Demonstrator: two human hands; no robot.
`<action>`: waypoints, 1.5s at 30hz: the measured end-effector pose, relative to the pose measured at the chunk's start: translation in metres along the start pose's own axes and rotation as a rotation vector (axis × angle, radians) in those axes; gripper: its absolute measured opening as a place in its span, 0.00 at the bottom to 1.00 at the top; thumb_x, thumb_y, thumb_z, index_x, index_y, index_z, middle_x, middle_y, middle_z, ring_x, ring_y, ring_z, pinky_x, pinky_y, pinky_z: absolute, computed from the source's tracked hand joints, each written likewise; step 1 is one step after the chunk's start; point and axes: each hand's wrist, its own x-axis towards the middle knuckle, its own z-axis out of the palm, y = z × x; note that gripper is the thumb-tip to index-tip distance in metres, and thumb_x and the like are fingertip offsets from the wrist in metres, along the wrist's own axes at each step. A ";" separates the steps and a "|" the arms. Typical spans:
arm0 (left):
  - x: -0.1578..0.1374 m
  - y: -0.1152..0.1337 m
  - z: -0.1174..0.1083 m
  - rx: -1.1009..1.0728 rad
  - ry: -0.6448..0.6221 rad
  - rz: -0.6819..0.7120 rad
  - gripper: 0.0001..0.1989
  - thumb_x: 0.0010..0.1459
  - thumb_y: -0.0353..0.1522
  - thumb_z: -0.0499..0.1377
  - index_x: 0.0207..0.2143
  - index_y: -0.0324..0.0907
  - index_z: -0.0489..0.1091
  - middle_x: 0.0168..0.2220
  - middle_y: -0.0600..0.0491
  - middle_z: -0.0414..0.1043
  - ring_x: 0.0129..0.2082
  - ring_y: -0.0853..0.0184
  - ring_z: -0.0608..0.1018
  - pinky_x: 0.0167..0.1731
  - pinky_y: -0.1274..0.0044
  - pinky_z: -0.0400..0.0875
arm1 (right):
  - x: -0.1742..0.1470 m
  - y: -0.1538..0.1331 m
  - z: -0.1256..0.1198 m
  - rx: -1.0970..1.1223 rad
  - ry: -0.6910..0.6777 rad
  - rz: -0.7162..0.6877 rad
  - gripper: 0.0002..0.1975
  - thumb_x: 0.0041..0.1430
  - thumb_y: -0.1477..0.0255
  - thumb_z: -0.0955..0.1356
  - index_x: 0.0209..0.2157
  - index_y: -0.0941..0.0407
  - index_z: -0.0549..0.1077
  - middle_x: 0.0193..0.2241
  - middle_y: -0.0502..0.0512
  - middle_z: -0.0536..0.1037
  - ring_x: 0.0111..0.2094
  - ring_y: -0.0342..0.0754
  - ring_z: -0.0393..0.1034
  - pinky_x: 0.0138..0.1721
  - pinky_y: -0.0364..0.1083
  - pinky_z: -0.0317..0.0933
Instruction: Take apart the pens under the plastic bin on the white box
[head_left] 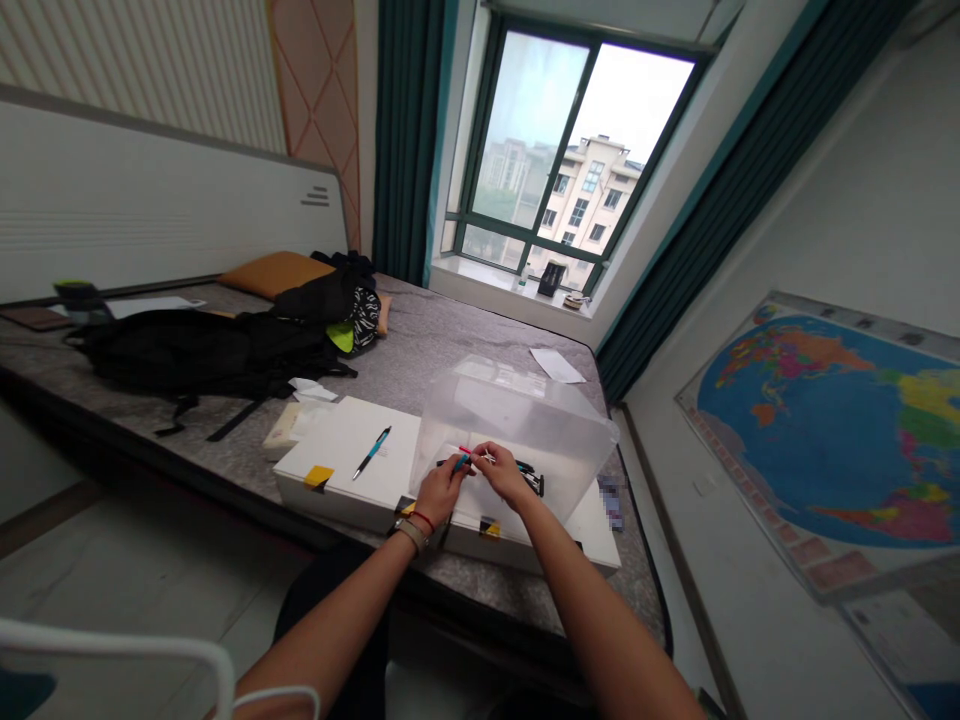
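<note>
My left hand (439, 492), with a watch and a red bracelet at its wrist, is closed on a blue and dark pen piece (461, 463). Close against it, the fingers of my right hand (496, 470) are pinched together. A small pink-red stick (465, 450) shows at the fingertips; which hand grips it I cannot tell. Both hands are at the mouth of a clear plastic bin (525, 415) tipped on its side. Several dark pens or pen parts (534, 480) lie just right of my right hand. A blue and black pen (372, 453) rests to the left.
Flat white boxes (405, 432) with yellow-black tape lie on the grey mattress (450, 320). A tissue pack (283, 432), black backpack (195, 350) and orange pillow (274, 273) are to the left. White paper (557, 365) lies behind the bin. A wall map (840, 430) hangs at right.
</note>
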 end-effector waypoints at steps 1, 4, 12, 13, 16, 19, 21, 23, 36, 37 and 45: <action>0.000 0.001 0.000 0.000 -0.001 0.001 0.12 0.63 0.37 0.48 0.44 0.46 0.67 0.37 0.54 0.78 0.37 0.66 0.78 0.39 0.76 0.68 | 0.000 -0.002 -0.002 0.016 0.028 0.009 0.11 0.45 0.64 0.71 0.30 0.56 0.74 0.27 0.50 0.73 0.28 0.43 0.64 0.29 0.41 0.57; 0.000 0.002 -0.001 0.005 -0.007 -0.004 0.12 0.63 0.36 0.48 0.42 0.46 0.68 0.37 0.54 0.78 0.37 0.66 0.78 0.38 0.77 0.68 | 0.004 -0.014 -0.008 0.204 0.135 0.113 0.14 0.48 0.63 0.69 0.36 0.56 0.75 0.27 0.50 0.72 0.22 0.40 0.58 0.21 0.39 0.50; -0.001 0.001 0.000 0.070 -0.020 0.014 0.11 0.62 0.36 0.48 0.40 0.47 0.69 0.36 0.56 0.77 0.36 0.66 0.77 0.36 0.78 0.67 | 0.031 -0.055 -0.003 0.863 0.365 0.097 0.12 0.52 0.65 0.63 0.21 0.57 0.67 0.20 0.49 0.66 0.18 0.38 0.52 0.18 0.40 0.46; -0.001 0.001 0.001 0.075 -0.023 0.016 0.11 0.62 0.35 0.48 0.40 0.47 0.69 0.36 0.56 0.77 0.36 0.66 0.77 0.36 0.78 0.67 | 0.033 -0.058 0.001 0.880 0.358 0.085 0.12 0.52 0.65 0.62 0.20 0.57 0.66 0.20 0.49 0.66 0.17 0.38 0.52 0.18 0.40 0.45; -0.001 0.002 0.000 0.083 -0.033 0.017 0.11 0.63 0.35 0.48 0.40 0.47 0.69 0.36 0.56 0.77 0.37 0.66 0.77 0.36 0.78 0.67 | 0.035 -0.060 0.013 0.868 0.326 0.051 0.13 0.53 0.67 0.61 0.18 0.57 0.64 0.18 0.48 0.64 0.17 0.38 0.50 0.18 0.40 0.44; -0.002 0.003 -0.001 0.084 -0.038 0.021 0.11 0.63 0.36 0.48 0.40 0.47 0.69 0.37 0.56 0.77 0.36 0.66 0.77 0.36 0.78 0.67 | 0.034 -0.056 0.021 0.834 0.319 0.042 0.13 0.52 0.68 0.61 0.17 0.57 0.63 0.17 0.47 0.63 0.17 0.38 0.49 0.18 0.40 0.44; -0.002 0.002 -0.001 0.081 -0.038 0.023 0.11 0.63 0.36 0.48 0.41 0.48 0.69 0.37 0.56 0.77 0.37 0.66 0.77 0.36 0.78 0.67 | 0.032 -0.053 0.023 0.809 0.313 0.042 0.13 0.51 0.68 0.61 0.17 0.57 0.63 0.18 0.48 0.63 0.17 0.38 0.50 0.18 0.40 0.44; -0.002 0.001 -0.001 0.078 -0.037 0.023 0.11 0.63 0.36 0.48 0.41 0.48 0.69 0.37 0.56 0.77 0.37 0.66 0.77 0.36 0.78 0.67 | 0.032 -0.052 0.024 0.786 0.302 0.038 0.12 0.51 0.68 0.61 0.16 0.57 0.63 0.18 0.48 0.63 0.17 0.39 0.50 0.18 0.40 0.44; -0.001 0.002 0.000 0.066 -0.062 -0.030 0.12 0.63 0.36 0.47 0.43 0.47 0.68 0.37 0.55 0.77 0.39 0.65 0.77 0.39 0.77 0.67 | 0.029 -0.036 0.036 0.618 0.249 0.041 0.11 0.47 0.70 0.61 0.15 0.57 0.67 0.17 0.49 0.65 0.18 0.39 0.53 0.19 0.40 0.50; -0.001 0.002 0.000 0.063 -0.062 -0.029 0.12 0.62 0.35 0.47 0.43 0.47 0.68 0.37 0.55 0.77 0.39 0.65 0.77 0.39 0.77 0.67 | 0.027 -0.033 0.036 0.593 0.242 0.046 0.11 0.47 0.69 0.62 0.16 0.57 0.69 0.18 0.49 0.67 0.19 0.40 0.56 0.20 0.40 0.53; -0.002 0.002 0.000 0.040 -0.042 0.025 0.12 0.62 0.33 0.48 0.45 0.48 0.66 0.38 0.55 0.77 0.39 0.65 0.77 0.38 0.76 0.67 | 0.015 -0.035 0.027 0.475 0.139 0.053 0.12 0.49 0.67 0.63 0.18 0.57 0.70 0.22 0.52 0.72 0.24 0.43 0.64 0.28 0.43 0.61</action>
